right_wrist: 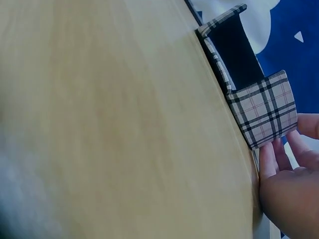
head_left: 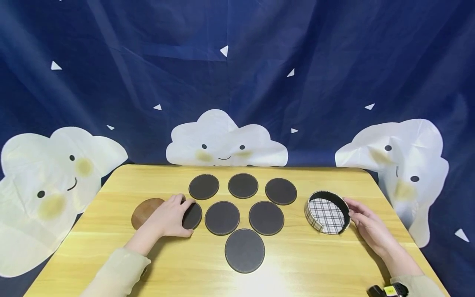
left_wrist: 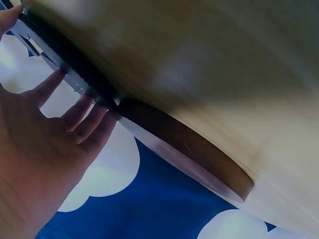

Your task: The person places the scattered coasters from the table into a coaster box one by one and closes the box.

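My left hand (head_left: pixel 168 216) reaches over a black round coaster (head_left: pixel 192 216), its thumb and fingers spread across to the coaster's edges. Fingertips meet that edge in the left wrist view. Partly behind this hand lies a brown disc (head_left: pixel 144 211), whose thick brown side (left_wrist: pixel 194 149) shows from the left wrist. My right hand (head_left: pixel 371 227) holds the right wall of a round plaid coaster holder (head_left: pixel 326 214), thumb and fingers at the rim and outer side. The holder has a black inner wall, a plaid floor and a gap in its wall (right_wrist: pixel 264 109).
Several black coasters with stitched edges lie flat between the hands: a back row of three (head_left: pixel 243 185), two in the middle (head_left: pixel 266 218) and one in front (head_left: pixel 245 251). The pale wooden table (head_left: pixel 178 268) ends at a blue cloud-patterned curtain (head_left: pixel 237 82).
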A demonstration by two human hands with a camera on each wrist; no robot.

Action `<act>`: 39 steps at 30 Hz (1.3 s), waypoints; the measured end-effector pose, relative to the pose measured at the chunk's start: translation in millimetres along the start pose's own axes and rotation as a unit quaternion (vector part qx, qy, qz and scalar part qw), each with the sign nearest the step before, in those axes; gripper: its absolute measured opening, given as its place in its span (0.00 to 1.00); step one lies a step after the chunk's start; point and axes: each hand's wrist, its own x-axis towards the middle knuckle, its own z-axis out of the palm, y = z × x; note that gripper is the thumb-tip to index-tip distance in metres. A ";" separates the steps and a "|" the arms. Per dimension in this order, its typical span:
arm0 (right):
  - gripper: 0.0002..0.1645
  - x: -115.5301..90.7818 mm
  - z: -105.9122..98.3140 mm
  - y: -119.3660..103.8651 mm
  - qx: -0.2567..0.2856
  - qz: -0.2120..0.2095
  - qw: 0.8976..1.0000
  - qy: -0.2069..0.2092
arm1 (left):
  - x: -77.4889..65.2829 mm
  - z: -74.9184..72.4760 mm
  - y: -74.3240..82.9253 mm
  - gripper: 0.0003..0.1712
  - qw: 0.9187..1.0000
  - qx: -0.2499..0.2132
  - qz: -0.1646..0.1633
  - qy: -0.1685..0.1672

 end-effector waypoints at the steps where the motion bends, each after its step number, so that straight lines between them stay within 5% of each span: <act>1: 0.32 -0.5 0.5 0.6 0.002 0.001 1.000 -0.002 | 0.0 -0.1 -0.5 0.49 1.000 0.001 0.001 -0.001; 8: 0.34 -2.4 -0.4 5.7 0.021 -0.014 1.000 -0.016 | 4.7 -4.4 -3.0 0.51 1.000 -0.003 0.001 0.020; 17: 0.35 -4.5 -2.7 9.3 0.019 -0.018 1.000 -0.016 | 30.3 -6.0 10.2 0.52 0.999 0.010 0.033 0.037; 39: 0.33 -1.6 0.1 -0.8 0.025 0.009 1.000 -0.010 | 109.9 -18.6 87.8 0.53 0.992 0.019 0.125 0.012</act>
